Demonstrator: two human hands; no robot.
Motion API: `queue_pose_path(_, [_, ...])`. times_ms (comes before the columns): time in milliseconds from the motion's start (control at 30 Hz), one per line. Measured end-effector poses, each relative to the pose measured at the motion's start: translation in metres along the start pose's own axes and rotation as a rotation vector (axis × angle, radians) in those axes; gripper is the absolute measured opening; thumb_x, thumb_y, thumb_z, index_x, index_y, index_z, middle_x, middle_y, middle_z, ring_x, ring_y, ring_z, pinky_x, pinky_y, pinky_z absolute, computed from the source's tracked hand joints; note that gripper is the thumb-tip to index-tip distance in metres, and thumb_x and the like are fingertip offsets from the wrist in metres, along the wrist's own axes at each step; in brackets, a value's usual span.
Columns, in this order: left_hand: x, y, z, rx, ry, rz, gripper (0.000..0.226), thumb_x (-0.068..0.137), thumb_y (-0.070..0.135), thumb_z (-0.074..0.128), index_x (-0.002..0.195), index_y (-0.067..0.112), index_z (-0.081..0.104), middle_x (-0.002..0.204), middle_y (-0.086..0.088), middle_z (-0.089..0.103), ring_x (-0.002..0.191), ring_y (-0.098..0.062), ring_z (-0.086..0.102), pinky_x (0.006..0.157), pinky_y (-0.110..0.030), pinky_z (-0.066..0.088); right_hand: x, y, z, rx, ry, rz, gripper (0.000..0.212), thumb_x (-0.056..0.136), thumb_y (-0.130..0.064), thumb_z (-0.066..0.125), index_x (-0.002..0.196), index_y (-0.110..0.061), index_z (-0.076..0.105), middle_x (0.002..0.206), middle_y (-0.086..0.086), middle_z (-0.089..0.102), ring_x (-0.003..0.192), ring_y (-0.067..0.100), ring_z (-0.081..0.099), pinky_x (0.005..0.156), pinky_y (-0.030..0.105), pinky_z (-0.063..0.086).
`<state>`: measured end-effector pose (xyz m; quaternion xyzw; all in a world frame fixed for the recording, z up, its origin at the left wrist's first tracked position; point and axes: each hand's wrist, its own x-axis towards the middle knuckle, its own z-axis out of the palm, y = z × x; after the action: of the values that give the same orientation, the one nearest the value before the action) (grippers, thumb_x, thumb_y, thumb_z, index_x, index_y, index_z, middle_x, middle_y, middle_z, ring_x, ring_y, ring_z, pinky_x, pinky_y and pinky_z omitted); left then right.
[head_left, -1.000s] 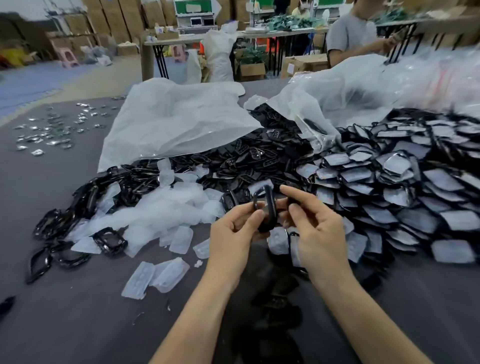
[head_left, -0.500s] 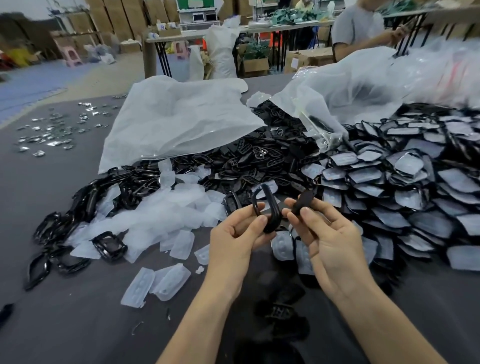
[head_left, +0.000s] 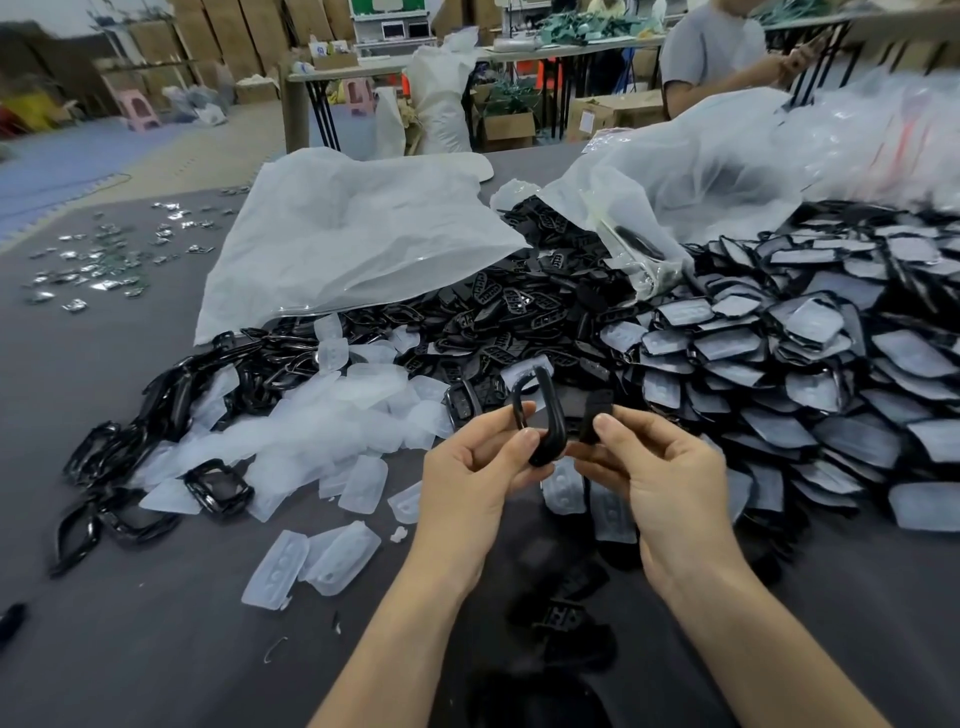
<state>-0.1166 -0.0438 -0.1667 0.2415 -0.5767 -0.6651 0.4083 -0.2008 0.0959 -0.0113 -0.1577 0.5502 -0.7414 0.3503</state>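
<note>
My left hand (head_left: 470, 480) pinches a glossy black plastic frame (head_left: 545, 415), a rounded loop held upright above the grey table (head_left: 130, 649). My right hand (head_left: 657, 483) pinches a small flat black insert (head_left: 595, 415) just right of the frame, a short gap between the two parts. Both hands hover in front of a wide heap of black parts (head_left: 519, 322).
Clear plastic blister pieces (head_left: 337, 405) lie left of my hands, loose black frames (head_left: 218, 488) farther left. Assembled pieces with clear backs (head_left: 805, 374) pile up on the right. Two white plastic bags (head_left: 353, 234) lie behind. A person (head_left: 717, 47) sits beyond the table. Small metal bits (head_left: 104, 254) scatter far left.
The two parts were together between both hands a second ago. My right hand has drawn the small insert away to the right, and it now stands apart from the frame.
</note>
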Motion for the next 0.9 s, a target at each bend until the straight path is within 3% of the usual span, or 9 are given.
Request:
queue_pose_path(233, [-0.027,0.059,0.021,-0.022,0.018,0.021,0.034,0.09,0.037,0.069,0.123,0.032,0.063,0.11,0.0,0.072,0.102,-0.022,0.07,0.078,-0.028,0.058,-0.003,0.0,0.001,-0.156,-0.03,-0.119,0.018,0.085,-0.008,0.068,0.077,-0.023,0.072,0.069,-0.001,0.073,0.062,0.013,0.07,0.057,0.022,0.056])
queue_pose_path(500, [-0.047,0.108,0.037,-0.083,0.053,0.003,0.03,0.08,0.047,0.074,0.108,0.039,0.07,0.101,0.003,0.075,0.097,-0.018,0.071,0.076,-0.024,0.057,-0.001,-0.004,0.0,0.016,-0.024,-0.006,0.011,0.087,-0.002,0.063,0.083,-0.01,0.071,0.065,0.004,0.071,0.056,0.013,0.066,0.053,0.021,0.054])
queue_pose_path(600, [-0.049,0.117,0.04,-0.133,0.091,-0.003,0.021,0.085,0.033,0.072,0.105,0.038,0.072,0.1,0.0,0.075,0.096,-0.021,0.072,0.075,-0.025,0.057,0.001,-0.004,-0.001,0.102,0.017,0.037,0.007,0.086,-0.004,0.065,0.083,-0.007,0.07,0.06,0.002,0.068,0.054,0.013,0.065,0.052,0.02,0.053])
queue_pose_path(900, [-0.053,0.127,0.044,-0.174,0.174,-0.009,0.026,0.087,0.011,0.063,0.108,0.024,0.069,0.088,-0.012,0.075,0.079,-0.024,0.073,0.066,-0.026,0.057,0.003,-0.005,-0.004,0.177,0.054,0.053,0.009,0.084,-0.005,0.067,0.076,-0.007,0.07,0.058,0.002,0.066,0.049,0.011,0.063,0.05,0.018,0.052])
